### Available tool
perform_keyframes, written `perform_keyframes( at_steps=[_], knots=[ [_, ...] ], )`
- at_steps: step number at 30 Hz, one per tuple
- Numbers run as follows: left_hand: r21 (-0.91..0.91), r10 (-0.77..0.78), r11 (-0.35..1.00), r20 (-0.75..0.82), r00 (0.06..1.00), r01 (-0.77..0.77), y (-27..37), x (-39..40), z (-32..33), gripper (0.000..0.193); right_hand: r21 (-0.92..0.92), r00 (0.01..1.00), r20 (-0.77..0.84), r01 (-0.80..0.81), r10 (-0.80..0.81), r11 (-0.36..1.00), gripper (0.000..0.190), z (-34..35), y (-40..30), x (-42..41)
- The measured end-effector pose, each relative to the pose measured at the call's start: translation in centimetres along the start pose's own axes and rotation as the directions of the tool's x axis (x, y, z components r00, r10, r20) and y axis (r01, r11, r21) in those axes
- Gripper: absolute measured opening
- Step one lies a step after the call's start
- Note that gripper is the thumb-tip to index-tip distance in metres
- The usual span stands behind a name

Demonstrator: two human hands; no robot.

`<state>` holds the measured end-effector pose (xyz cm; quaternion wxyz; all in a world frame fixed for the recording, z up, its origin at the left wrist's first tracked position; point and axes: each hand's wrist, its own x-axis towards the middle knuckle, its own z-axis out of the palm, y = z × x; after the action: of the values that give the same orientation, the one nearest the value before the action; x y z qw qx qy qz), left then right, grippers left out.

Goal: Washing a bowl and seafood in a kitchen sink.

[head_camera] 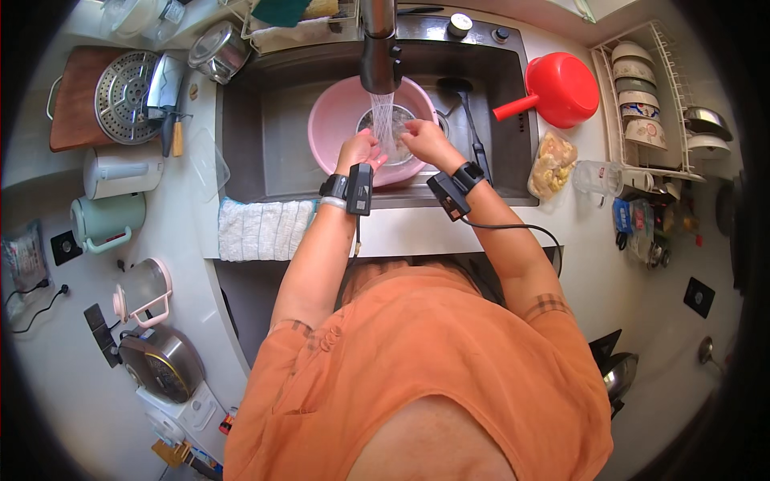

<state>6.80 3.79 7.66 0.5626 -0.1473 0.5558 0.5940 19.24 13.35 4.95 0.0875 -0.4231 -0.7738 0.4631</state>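
Water streams from a dark faucet point(379, 63) into a pink plastic basin point(331, 123) in the metal sink point(289, 186). Both hands are over the basin, one on each side of the stream. My left hand point(363, 150) is at the stream's left, its fingers partly spread near the water. On the right, my right hand point(424, 139) has bent fingers close to the stream; whether it pinches something small cannot be made out. Inside the basin lies a round strainer or bowl with a pale rim point(394, 107), its contents blurred by the water. A black utensil point(472, 123) rests in the sink, right of the basin.
Right of the sink are a red dipper point(562, 90), a bag of yellowish food point(552, 165), a clear plastic jug point(598, 177) and a bowl rack point(677, 120). To the left lie a folded white cloth point(264, 229), a cleaver point(165, 81) and a steamer plate point(126, 96).
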Motion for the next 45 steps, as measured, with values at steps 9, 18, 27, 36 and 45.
perform_keyframes(
  at_steps=[9,18,27,36,45],
  knots=[
    [-0.149,-0.093,0.986,-0.1,0.991,0.078,-0.6,0.6,-5.5,0.054,0.174,0.817,0.33,-0.544,0.473,0.821,0.041,-1.4,3.5,3.0],
    [-0.249,-0.084,0.966,-0.047,0.995,0.069,-0.5,0.0,-7.1,0.033,0.524,0.831,0.445,-0.544,0.333,0.655,0.033,3.5,11.3,6.4],
    [-0.267,-0.086,0.961,-0.016,0.996,0.078,0.0,-0.2,-8.5,0.034,0.577,0.698,0.466,-0.706,0.543,0.411,0.018,4.5,7.1,5.8],
    [-0.286,-0.09,0.953,0.036,0.995,0.097,0.1,-1.3,-8.5,0.029,-0.09,0.895,0.106,-0.425,0.433,0.901,0.023,3.1,4.0,4.6],
    [-0.305,-0.137,0.94,0.078,0.987,0.155,-2.5,-1.4,-8.4,0.024,0.075,0.89,0.201,-0.431,0.41,0.899,0.029,3.5,0.6,1.6]
  ],
)
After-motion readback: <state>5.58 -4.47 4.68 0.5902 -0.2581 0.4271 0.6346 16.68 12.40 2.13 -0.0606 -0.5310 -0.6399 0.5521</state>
